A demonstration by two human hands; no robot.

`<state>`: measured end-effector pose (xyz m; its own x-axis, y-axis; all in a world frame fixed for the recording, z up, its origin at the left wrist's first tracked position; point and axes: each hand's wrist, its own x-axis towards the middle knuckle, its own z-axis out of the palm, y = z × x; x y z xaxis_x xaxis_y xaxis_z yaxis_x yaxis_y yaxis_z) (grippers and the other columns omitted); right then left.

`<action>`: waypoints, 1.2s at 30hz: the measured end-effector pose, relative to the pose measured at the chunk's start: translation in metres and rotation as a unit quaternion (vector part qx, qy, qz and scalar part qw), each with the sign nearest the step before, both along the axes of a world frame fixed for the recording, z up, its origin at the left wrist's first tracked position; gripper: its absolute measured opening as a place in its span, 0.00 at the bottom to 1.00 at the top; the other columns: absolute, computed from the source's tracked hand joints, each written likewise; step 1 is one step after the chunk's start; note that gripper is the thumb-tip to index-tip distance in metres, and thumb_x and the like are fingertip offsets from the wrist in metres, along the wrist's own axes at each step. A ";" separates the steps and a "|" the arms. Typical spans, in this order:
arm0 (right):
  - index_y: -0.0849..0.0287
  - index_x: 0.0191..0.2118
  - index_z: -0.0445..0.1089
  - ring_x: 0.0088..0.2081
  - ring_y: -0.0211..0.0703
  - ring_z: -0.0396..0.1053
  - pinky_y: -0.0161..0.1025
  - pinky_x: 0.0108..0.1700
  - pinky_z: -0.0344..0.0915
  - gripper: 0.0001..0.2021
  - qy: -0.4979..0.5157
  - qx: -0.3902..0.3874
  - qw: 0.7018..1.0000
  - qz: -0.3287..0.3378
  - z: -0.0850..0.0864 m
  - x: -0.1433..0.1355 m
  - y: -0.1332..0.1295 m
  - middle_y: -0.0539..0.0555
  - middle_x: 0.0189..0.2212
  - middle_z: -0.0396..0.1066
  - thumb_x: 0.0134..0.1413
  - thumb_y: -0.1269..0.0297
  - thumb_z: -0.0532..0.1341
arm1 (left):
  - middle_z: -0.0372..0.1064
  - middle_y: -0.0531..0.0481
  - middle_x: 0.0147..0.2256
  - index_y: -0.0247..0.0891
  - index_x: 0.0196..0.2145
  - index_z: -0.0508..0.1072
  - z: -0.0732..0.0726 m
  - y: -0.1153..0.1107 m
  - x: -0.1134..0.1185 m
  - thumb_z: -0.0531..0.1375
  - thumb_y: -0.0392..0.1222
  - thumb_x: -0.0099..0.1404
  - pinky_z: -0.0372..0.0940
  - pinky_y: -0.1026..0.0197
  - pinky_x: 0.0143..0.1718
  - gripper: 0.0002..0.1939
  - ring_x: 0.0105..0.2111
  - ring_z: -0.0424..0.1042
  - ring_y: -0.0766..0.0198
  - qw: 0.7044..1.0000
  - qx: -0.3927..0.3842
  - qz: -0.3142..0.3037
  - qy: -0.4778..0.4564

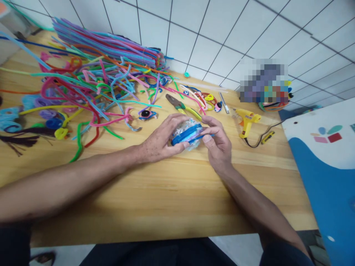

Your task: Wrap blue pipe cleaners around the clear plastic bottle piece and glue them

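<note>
A small bundle point(186, 134) of clear, crinkled plastic with blue bands around it is held above the wooden table, between both hands. My left hand point(166, 138) wraps round its left side, thumb along the lower edge and fingers over the top. At its right end, my right hand point(217, 142) pinches a thin blue strip point(205, 137) between thumb and fingers. Just behind the bundle lie pliers point(181, 106) with yellow-green handles. What the blue bands are made of is too small to tell.
Tangled pipe cleaners point(91, 88) cover the wooden table's point(166, 195) left side, with a long bunch point(108, 42) behind. A yellow glue gun point(246, 120), its cord and a yellow cutter point(267, 137) lie right. A black-eyed piece point(145, 114) sits near my left hand.
</note>
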<state>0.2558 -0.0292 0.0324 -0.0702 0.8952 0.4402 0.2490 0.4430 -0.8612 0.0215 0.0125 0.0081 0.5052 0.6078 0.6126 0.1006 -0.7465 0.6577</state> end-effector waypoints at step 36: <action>0.49 0.40 0.79 0.59 0.51 0.75 0.56 0.65 0.70 0.07 0.042 -0.001 0.999 -0.016 -0.010 -0.003 0.005 0.53 0.53 0.79 0.64 0.53 0.73 | 0.64 0.35 0.68 0.46 0.74 0.57 -0.002 -0.001 -0.002 0.63 0.52 0.75 0.66 0.34 0.71 0.35 0.70 0.65 0.42 1.000 0.003 0.010 0.012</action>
<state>0.2529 -0.0241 0.0227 -0.0044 0.8969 0.4421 0.1902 0.4348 -0.8802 0.0199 0.0116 0.0059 0.5084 0.6137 0.6041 0.1316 -0.7486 0.6498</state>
